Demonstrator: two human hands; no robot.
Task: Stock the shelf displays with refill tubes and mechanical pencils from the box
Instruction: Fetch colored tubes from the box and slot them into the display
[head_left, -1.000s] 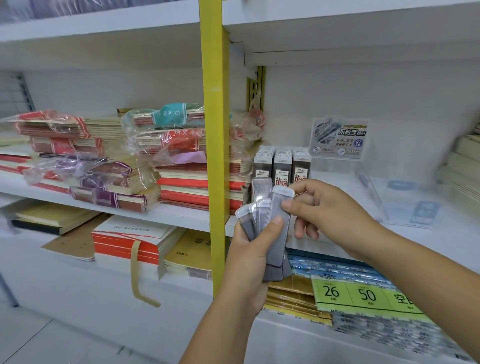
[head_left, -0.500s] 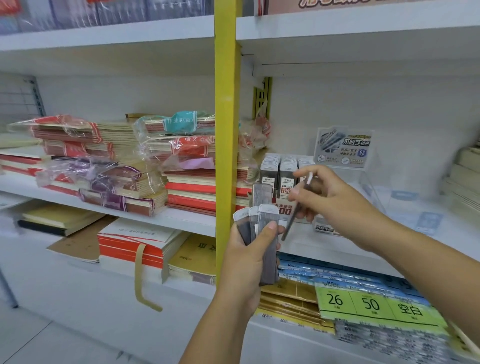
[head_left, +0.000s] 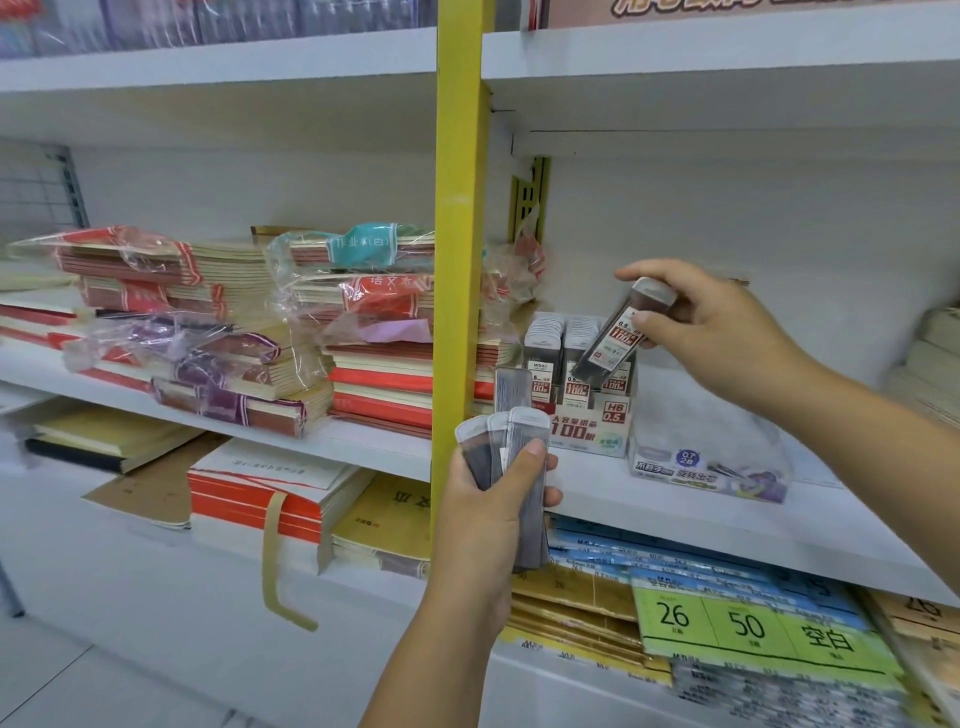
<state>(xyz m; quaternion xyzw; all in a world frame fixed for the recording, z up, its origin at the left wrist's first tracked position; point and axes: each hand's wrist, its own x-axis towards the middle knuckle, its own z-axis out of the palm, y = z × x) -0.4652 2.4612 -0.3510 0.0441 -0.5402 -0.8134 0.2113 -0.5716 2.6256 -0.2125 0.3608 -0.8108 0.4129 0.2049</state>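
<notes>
My right hand (head_left: 717, 338) pinches one tube (head_left: 615, 338) near its cap, fingers clamped on it; it hangs tilted, lower end just above the right row of the display box (head_left: 587, 426) on the shelf (head_left: 675, 519); my left hand (head_left: 488, 519) grips a fan of spare tubes (head_left: 524, 431) beside the yellow post (head_left: 460, 260), thumb pressed across them. I judge the step is slotting this tube in; the tube hides the gap, so I would stand it upright first, label facing near like its neighbours, then lower it straight; a tilted entry could topple the standing tubes; a firm left grip guards the fan from slipping.
</notes>
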